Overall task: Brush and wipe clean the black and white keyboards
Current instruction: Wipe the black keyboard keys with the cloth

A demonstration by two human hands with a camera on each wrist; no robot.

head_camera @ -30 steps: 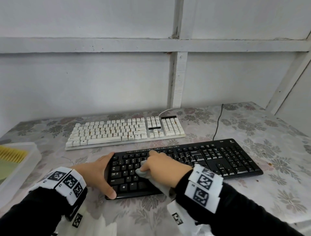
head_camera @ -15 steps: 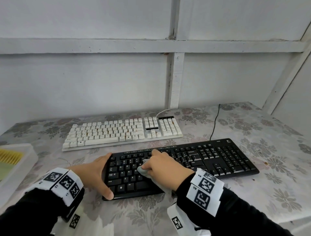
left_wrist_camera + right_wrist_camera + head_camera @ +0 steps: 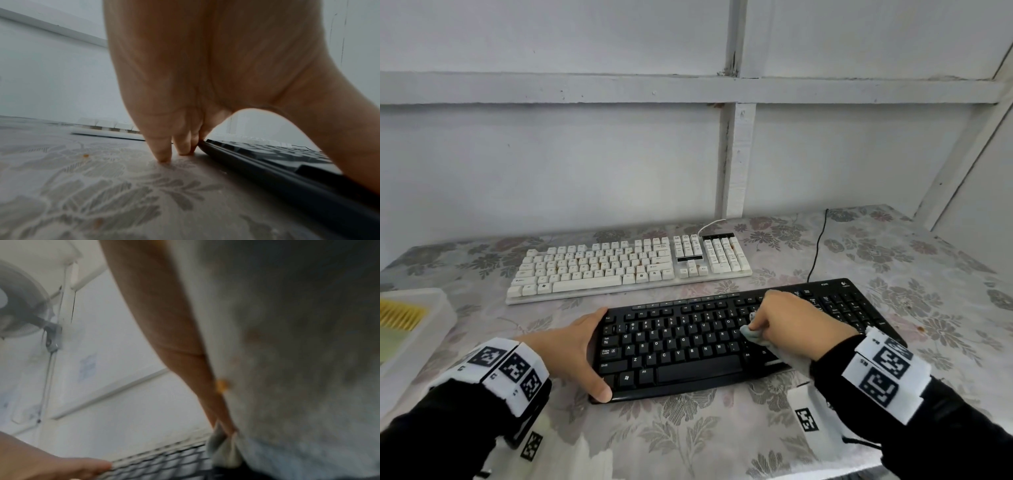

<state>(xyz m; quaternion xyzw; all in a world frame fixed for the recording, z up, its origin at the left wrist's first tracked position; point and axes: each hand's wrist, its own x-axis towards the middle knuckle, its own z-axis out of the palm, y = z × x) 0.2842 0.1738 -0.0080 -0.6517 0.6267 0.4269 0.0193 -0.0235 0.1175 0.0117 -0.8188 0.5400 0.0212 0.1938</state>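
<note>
The black keyboard [image 3: 688, 346] lies near the table's front edge, with the white keyboard [image 3: 619, 267] behind it. My left hand [image 3: 585, 349] braces the black keyboard's left end. Its straight fingers [image 3: 162, 151] rest on the table against the black keyboard [image 3: 267, 160], and the thumb lies on the front left corner. My right hand [image 3: 760, 320] grips a grey cloth [image 3: 751, 332] and presses it on the keys right of the letter block. The right wrist view is mostly filled by the cloth [image 3: 287, 369], with the black keys [image 3: 164, 459] below it.
A white tray [image 3: 424, 318] holding something yellow stands at the table's left edge. A black cable [image 3: 816, 246] runs from the black keyboard to the back wall. The floral tablecloth [image 3: 911, 284] covers the table. A wall fan [image 3: 18, 305] shows in the right wrist view.
My right hand has slid the cloth to the right along the black keyboard's keys. My left hand has stayed on the keyboard's left end.
</note>
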